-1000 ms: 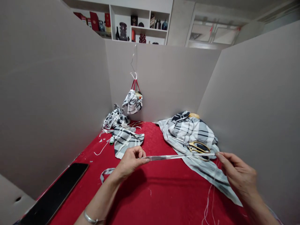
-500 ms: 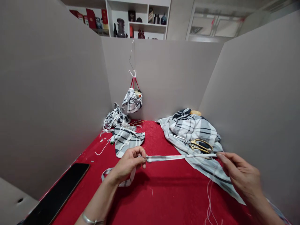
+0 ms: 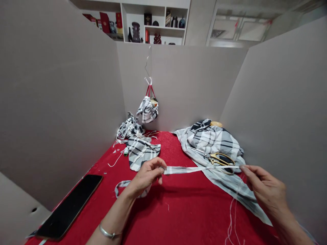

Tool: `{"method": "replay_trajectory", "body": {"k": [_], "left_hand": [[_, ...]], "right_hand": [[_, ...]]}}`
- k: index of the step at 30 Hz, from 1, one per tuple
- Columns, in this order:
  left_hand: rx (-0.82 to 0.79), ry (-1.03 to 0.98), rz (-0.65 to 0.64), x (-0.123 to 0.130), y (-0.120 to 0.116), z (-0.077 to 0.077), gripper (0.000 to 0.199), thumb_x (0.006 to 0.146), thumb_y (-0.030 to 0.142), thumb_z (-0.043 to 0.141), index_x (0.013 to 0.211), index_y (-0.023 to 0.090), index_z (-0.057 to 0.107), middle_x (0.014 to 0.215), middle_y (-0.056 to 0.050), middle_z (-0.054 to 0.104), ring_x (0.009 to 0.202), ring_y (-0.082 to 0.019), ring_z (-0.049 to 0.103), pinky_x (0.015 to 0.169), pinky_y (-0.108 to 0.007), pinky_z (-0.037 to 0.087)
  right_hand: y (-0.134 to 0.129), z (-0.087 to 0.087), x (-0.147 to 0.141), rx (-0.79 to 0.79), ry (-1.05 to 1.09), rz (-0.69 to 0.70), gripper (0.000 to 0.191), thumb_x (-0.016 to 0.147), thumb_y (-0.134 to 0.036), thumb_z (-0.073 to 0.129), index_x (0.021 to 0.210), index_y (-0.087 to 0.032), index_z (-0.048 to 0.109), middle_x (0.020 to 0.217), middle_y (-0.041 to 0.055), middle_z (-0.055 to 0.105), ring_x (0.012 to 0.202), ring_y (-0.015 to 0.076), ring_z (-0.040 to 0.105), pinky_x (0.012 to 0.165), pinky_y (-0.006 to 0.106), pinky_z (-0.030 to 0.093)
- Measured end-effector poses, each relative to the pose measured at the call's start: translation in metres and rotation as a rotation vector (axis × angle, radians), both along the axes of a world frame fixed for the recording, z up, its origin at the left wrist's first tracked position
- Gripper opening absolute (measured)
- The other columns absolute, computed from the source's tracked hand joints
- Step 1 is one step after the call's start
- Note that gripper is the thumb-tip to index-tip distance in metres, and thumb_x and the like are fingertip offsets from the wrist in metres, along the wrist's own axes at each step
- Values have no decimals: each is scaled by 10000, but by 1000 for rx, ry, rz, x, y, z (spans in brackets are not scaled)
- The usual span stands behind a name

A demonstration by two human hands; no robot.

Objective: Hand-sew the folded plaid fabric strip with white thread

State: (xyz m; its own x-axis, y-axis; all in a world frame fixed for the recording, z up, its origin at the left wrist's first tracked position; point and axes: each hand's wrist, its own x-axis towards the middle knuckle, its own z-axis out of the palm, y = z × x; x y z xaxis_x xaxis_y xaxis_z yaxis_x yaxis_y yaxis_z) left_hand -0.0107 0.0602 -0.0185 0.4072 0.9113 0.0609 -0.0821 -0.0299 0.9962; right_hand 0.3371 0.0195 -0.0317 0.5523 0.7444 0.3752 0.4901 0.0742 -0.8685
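My left hand (image 3: 145,177) pinches one end of a narrow plaid fabric strip (image 3: 189,169), and my right hand (image 3: 265,194) holds the other end between thumb and fingertips. The strip runs taut and level between them, above a grey-and-white plaid cloth (image 3: 212,143). Just behind it lie gold-handled scissors (image 3: 222,160) on that cloth, close to my right hand. The strip's tail loops down beside my left wrist as a slack band (image 3: 121,184), partly hidden by the hand.
Red cloth (image 3: 178,217) covers the table between cardboard walls (image 3: 184,81). A black phone (image 3: 68,207) lies at the left. At the back are a thread spool (image 3: 125,152), plaid scraps (image 3: 141,153), a gathered plaid bundle (image 3: 129,129), and a hanging plaid pouch (image 3: 147,110).
The strip has gone from narrow and twisted to flatter and wider, pulled straight between my hands. The view has shifted slightly, and the slack tail has moved closer under my left hand.
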Motion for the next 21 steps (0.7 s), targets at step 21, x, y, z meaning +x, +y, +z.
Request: {"method": "replay_trajectory", "body": {"k": [21], "left_hand": [[157, 106, 142, 12, -3, -7, 176, 549, 169, 715, 677, 138, 597, 599, 37, 535, 548, -95, 418, 532, -210, 325]], "right_hand": [[-14, 34, 8, -36, -121, -119, 421, 613, -525, 585, 774, -147, 678, 469, -25, 476, 405, 120, 389, 382, 236, 307]]}}
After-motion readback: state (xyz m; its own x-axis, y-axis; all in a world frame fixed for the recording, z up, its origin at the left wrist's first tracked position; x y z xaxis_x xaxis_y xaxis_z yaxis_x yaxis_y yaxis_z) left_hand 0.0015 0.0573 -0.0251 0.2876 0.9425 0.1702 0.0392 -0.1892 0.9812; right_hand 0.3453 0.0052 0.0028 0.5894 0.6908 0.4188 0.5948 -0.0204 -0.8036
